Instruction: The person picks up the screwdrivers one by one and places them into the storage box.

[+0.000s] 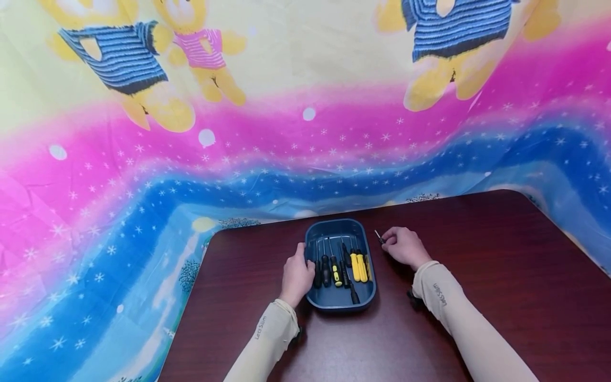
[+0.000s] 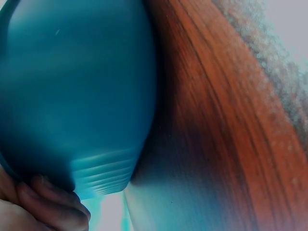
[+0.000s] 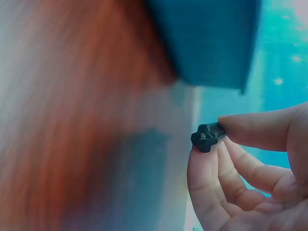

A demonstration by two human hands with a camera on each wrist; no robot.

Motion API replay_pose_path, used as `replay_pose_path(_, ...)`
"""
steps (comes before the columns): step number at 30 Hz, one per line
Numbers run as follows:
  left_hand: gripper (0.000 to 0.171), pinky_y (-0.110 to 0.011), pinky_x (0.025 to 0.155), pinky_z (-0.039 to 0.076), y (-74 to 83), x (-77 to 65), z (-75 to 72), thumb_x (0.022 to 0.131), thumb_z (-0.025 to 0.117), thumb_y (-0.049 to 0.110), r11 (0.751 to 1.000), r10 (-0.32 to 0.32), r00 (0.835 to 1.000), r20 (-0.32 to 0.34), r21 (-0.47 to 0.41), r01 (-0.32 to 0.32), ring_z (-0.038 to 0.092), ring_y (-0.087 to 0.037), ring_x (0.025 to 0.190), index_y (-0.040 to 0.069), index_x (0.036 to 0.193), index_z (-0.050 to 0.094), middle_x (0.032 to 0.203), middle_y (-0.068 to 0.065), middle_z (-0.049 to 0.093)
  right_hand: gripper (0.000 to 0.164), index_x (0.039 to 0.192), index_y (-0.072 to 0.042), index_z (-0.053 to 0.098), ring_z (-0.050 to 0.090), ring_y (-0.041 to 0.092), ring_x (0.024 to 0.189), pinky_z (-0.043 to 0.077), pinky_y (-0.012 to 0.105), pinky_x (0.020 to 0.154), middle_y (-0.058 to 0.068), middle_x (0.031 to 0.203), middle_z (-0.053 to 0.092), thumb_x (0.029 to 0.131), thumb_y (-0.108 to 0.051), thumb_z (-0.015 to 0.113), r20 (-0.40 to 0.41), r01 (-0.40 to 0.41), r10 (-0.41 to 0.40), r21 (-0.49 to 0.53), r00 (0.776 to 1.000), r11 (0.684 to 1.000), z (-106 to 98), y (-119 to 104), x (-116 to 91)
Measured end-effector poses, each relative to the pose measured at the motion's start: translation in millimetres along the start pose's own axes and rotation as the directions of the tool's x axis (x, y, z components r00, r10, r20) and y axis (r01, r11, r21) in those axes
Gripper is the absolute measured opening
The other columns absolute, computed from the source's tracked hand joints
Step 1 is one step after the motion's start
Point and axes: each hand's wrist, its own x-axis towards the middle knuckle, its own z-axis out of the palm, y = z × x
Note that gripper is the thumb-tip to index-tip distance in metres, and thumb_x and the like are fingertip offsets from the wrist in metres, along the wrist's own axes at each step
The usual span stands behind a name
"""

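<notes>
A dark blue tray (image 1: 340, 306) with rounded corners stands on the table. My left hand (image 1: 297, 275) grips its left rim, and curled fingers (image 2: 53, 204) show against the wall in the left wrist view. Inside the tray lie several screwdrivers with black handles, one black-and-yellow screwdriver (image 1: 336, 273) among them, and two yellow handles (image 1: 358, 268) at the right. To the right of the tray, my right hand (image 1: 406, 246) pinches a small screwdriver (image 3: 207, 137) between thumb and fingertips. Its thin metal shaft points up and left; the ridged black handle end faces the right wrist camera.
The dark reddish-brown table (image 1: 501, 276) extends around the tray, mostly to the right. A printed cloth (image 1: 286, 132) with bears and snowflakes hangs behind and along the left side of the table. Pale sleeves (image 1: 458, 313) cover both forearms.
</notes>
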Motion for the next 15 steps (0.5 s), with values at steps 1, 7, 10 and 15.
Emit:
replay_pose_path(1, 0.049, -0.034, 0.062, 0.053, -0.1, -0.1, -0.1, 0.102, 0.059, 0.010, 1.000, 0.000, 1.000, -0.001, 0.001, 0.000, 0.061, -0.018, 0.067, 0.006, 0.149, 0.048, 0.088, -0.013, 0.070, 0.025, 0.116, 0.001, 0.069, 0.063, 0.026, 0.088, 0.052, 0.040, 0.078, 0.013, 0.099, 0.071, 0.096, -0.012, 0.067, 0.003, -0.012, 0.012, 0.032, 1.000, 0.999, -0.6, -4.2, -0.9)
replay_pose_path(7, 0.050, -0.035, 0.061, 0.051, -1.5, 1.4, 0.1, 0.101, 0.059, 0.008, 1.000, 0.002, 1.000, -0.004, 0.005, -0.002, 0.060, -0.019, 0.065, 0.004, 0.150, 0.047, 0.088, -0.015, 0.070, 0.028, 0.123, 0.000, 0.066, 0.065, 0.028, 0.090, 0.055, 0.038, 0.077, 0.018, 0.110, 0.071, 0.099, -0.014, 0.066, 0.041, -0.038, 0.031, 0.198, 0.999, 0.980, -2.5, -32.6, -6.3)
replay_pose_path(10, 0.051, -0.036, 0.061, 0.052, -1.8, 1.8, 0.2, 0.101, 0.059, 0.008, 1.000, 0.002, 1.000, -0.005, 0.006, -0.002, 0.061, -0.020, 0.067, 0.004, 0.150, 0.047, 0.095, -0.017, 0.072, 0.029, 0.125, 0.002, 0.064, 0.067, 0.033, 0.088, 0.058, 0.045, 0.082, 0.020, 0.110, 0.072, 0.100, -0.013, 0.066, 0.068, -0.038, 0.021, 0.268, 0.997, 0.963, -1.0, -45.3, -6.2)
replay_pose_path(15, 0.051, -0.035, 0.062, 0.053, -1.1, 1.0, 0.7, 0.102, 0.059, 0.010, 1.000, 0.000, 1.000, -0.005, -0.001, 0.000, 0.062, -0.020, 0.069, 0.004, 0.151, 0.047, 0.101, -0.019, 0.073, 0.030, 0.126, 0.004, 0.063, 0.068, 0.027, 0.081, 0.057, 0.050, 0.091, 0.020, 0.111, 0.072, 0.100, -0.012, 0.066, 0.108, -0.052, 0.017, 0.327, 0.994, 0.944, 5.6, -57.8, -2.2)
